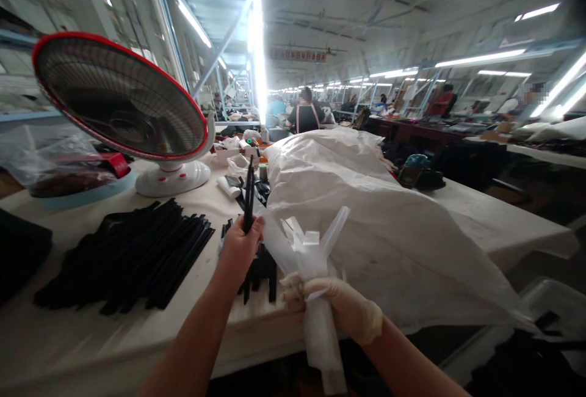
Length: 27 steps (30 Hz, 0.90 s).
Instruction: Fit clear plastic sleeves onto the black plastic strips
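Both full: our bare left hand point(240, 243) has fingers closed round slim black strips point(249, 195); our gloved right hand point(341, 305) grips translucent white strips point(323, 336); dark pile point(132, 256) leftward.

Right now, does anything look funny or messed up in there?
The right hand wears a pale glove while the left hand looks bare, an odd mismatch. The pile of black strips at left has uneven, splayed ends. Nothing looks clearly spilled.

A lane of tabletop point(196, 272) lies between black strips point(132, 256) and left forearm point(206, 317); white sheeting point(389, 232) blocks rightward.
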Each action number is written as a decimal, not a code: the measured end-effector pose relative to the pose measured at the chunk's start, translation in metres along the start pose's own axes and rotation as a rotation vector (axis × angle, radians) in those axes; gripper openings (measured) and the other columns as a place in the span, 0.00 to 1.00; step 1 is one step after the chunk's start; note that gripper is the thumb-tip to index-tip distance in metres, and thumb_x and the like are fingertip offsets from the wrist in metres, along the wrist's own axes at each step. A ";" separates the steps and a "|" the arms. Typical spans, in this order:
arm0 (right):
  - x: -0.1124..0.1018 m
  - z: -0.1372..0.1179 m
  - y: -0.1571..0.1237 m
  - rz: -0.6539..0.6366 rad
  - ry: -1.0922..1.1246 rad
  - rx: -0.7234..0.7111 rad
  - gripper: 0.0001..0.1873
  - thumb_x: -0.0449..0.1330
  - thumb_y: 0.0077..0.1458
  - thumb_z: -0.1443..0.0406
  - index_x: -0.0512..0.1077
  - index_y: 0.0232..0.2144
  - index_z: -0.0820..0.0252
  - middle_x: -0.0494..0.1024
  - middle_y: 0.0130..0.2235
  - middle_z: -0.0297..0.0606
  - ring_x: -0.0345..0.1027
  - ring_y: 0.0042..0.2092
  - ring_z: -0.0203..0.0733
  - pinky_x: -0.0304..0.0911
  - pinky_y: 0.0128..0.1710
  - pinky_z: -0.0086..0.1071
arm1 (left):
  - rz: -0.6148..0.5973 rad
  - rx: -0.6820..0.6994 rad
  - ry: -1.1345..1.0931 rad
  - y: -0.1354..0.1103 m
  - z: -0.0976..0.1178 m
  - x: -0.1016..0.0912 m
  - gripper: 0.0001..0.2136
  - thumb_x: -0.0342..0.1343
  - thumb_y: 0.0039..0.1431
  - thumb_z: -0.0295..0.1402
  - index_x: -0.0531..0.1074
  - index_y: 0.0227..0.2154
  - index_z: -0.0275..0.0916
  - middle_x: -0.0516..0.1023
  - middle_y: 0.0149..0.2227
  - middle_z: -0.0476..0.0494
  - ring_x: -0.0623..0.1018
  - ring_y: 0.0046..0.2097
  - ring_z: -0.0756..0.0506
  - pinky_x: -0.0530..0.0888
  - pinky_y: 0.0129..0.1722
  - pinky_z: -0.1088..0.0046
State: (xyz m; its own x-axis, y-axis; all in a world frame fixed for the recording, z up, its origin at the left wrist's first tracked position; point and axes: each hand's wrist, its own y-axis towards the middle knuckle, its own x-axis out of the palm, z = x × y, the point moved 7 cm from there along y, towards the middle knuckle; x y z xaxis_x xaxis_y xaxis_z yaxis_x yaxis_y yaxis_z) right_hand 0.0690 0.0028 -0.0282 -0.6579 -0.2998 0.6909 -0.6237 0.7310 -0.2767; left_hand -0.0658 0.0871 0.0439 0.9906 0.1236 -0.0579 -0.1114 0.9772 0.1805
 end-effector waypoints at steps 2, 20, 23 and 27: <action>-0.009 -0.005 0.006 0.031 0.027 -0.040 0.13 0.65 0.38 0.70 0.73 0.32 0.64 0.74 0.28 0.33 0.65 0.28 0.31 0.58 0.33 0.28 | 0.042 0.023 -0.042 0.003 0.012 -0.019 0.12 0.55 0.50 0.42 0.61 0.27 0.40 0.60 0.17 0.61 0.58 0.15 0.57 0.55 0.14 0.84; -0.031 -0.015 0.041 0.282 -0.422 -0.218 0.12 0.69 0.36 0.64 0.72 0.25 0.61 0.68 0.20 0.28 0.55 0.22 0.31 0.51 0.23 0.28 | -0.250 -0.118 0.104 0.026 -0.006 0.028 0.13 0.57 0.49 0.42 0.65 0.25 0.37 0.60 0.17 0.59 0.58 0.16 0.57 0.54 0.14 0.82; -0.036 -0.025 0.039 0.279 -0.230 -0.221 0.14 0.69 0.36 0.61 0.70 0.25 0.62 0.67 0.20 0.28 0.55 0.21 0.29 0.51 0.21 0.26 | -0.207 -0.135 0.082 0.015 -0.009 0.019 0.15 0.51 0.53 0.46 0.63 0.31 0.38 0.64 0.21 0.57 0.57 0.14 0.58 0.52 0.13 0.82; -0.044 -0.054 0.039 0.361 0.042 -0.284 0.18 0.68 0.36 0.55 0.68 0.22 0.61 0.65 0.19 0.26 0.55 0.20 0.29 0.52 0.20 0.25 | -0.204 -0.299 0.025 -0.035 -0.026 0.005 0.19 0.50 0.52 0.50 0.63 0.38 0.39 0.67 0.20 0.57 0.58 0.13 0.57 0.53 0.12 0.82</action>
State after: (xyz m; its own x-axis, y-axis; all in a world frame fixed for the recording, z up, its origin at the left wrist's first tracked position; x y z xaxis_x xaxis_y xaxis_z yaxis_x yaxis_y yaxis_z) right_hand 0.0971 0.0776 -0.0331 -0.7906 0.0255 0.6118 -0.2135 0.9249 -0.3145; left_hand -0.0586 0.0583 0.0118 0.9930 -0.0785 -0.0879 0.0665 0.9890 -0.1321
